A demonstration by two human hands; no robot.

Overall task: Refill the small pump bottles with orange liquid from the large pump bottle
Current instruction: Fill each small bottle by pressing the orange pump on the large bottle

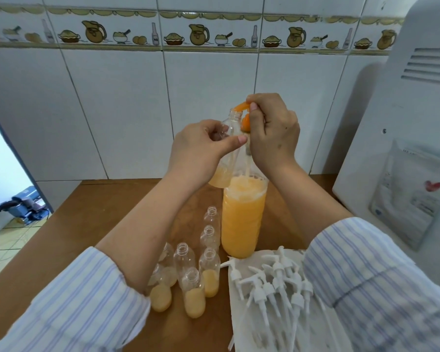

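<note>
Striped blue-and-white shirt sleeves (84, 308) fill the two lower corners of the view, and both forearms reach forward over the brown wooden tabletop (87, 219).

Near the front edge of the tabletop, a little left of the middle, stands a group of small clear plastic bottles without caps (194, 293). Several of them have pale orange liquid in the bottom part; the ones further back look nearly empty. Just right of this group, a white paper sheet (241, 323) lies at the front edge and carries a heap of white plastic pump heads with long tubes (277, 280).

Behind the sheet, near the middle of the tabletop, stands the large clear bottle of orange liquid (243, 219), filled almost to the shoulder, with foam on top.

Above it, the left hand (201, 146) grips one small clear bottle (226, 153) around its upper body, with fingers and thumb curled on it. This bottle is tilted, its open neck is right under the orange pump spout, and a little pale orange liquid sits in its bottom. The right hand (272, 133) is closed around the orange pump head of the large bottle (241, 107), and the fingers cover most of it.

At the right edge of the tabletop stands a white appliance with vent slots (404, 123). Behind is a white tiled wall (127, 97).
</note>
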